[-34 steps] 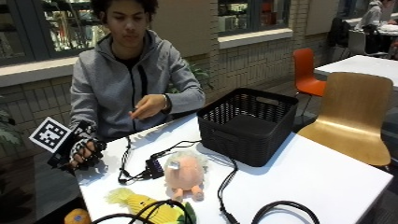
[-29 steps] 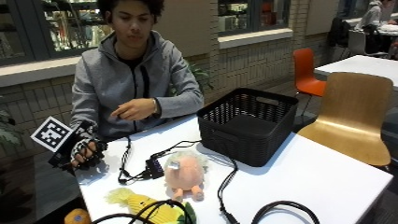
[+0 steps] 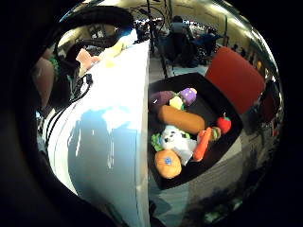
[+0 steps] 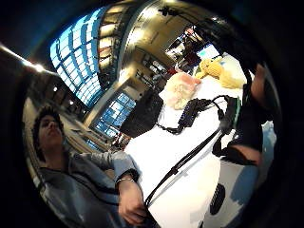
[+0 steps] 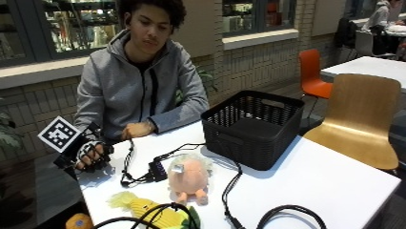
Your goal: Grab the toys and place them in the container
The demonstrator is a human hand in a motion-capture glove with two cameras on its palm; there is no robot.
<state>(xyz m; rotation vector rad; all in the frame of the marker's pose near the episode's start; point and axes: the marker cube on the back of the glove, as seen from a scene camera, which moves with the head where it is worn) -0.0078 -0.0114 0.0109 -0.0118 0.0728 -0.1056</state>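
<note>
Black mesh forms the container, which stands on the white table well apart from my gloved right hand. I see that hand resting at the table's near corner, fingers loosely curled and holding nothing. A peach plush toy lies between hand and container among black cables; a yellow plush toy lies at the table's edge. My bare left hand rests nearby.
</note>
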